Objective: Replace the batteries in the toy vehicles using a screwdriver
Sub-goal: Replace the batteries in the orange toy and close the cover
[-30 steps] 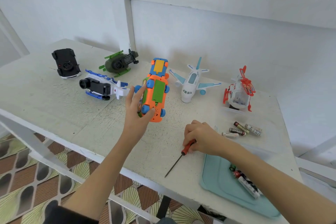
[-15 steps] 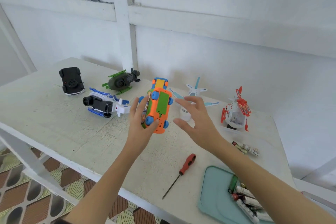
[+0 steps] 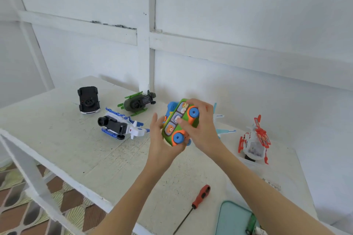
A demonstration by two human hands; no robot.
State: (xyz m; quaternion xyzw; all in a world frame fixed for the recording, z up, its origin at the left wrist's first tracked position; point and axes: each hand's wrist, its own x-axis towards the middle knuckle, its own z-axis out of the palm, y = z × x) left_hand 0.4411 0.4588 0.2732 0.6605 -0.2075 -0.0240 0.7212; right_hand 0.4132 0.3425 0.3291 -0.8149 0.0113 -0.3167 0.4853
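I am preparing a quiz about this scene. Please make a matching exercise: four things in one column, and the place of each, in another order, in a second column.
Things:
1. bus
2. screwdriver
3. black car
4. red helicopter

Places:
A. far left of the table, upside down
B. on the table beside the tray
C. right side of the table
D. held in both hands, above the table

Pairs: 1-D, 2-B, 3-A, 4-C

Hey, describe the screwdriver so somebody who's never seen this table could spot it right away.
Start at the white table and look to its near edge, below the person's two forearms. The screwdriver lies flat there, untouched, just left of the pale teal tray. It is the only tool among the toys: a red-orange handle with black insets and a thin dark shaft pointing toward the table's edge.
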